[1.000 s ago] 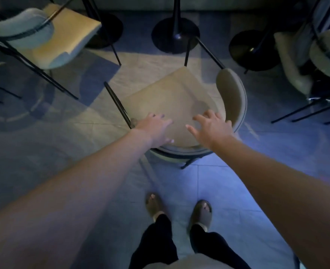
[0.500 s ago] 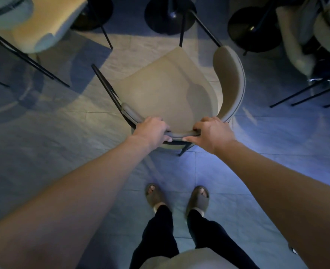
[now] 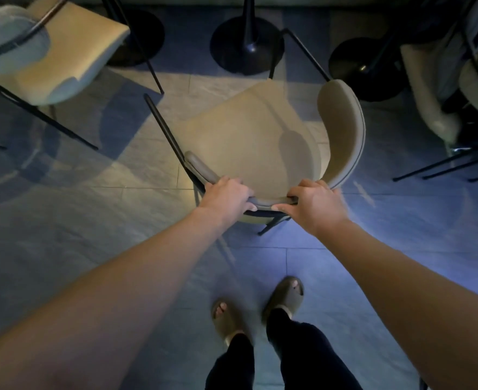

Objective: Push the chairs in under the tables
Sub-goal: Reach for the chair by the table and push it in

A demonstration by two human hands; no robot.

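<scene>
The beige chair (image 3: 249, 142) stands on the tiled floor (image 3: 63, 220), its curved backrest nearest the person and its seat reaching away from the fingers toward a round black table base (image 3: 246, 46). The left hand (image 3: 226, 195) is curled over the backrest rim, fingers (image 3: 232, 184) wrapped onto the inner face and thumb underneath. The right hand (image 3: 316, 204) grips the same rim just beside it, fingers (image 3: 297, 192) folded over the top edge and thumb pressed along the outer side (both hands closed on the rim, a short stretch of padding bare between them). Beyond the left fingers, well apart, sits a second chair (image 3: 49, 52); off past the right fingers, a third chair (image 3: 434, 102). Two sandalled feet (image 3: 283, 296) stand behind the backrest.
</scene>
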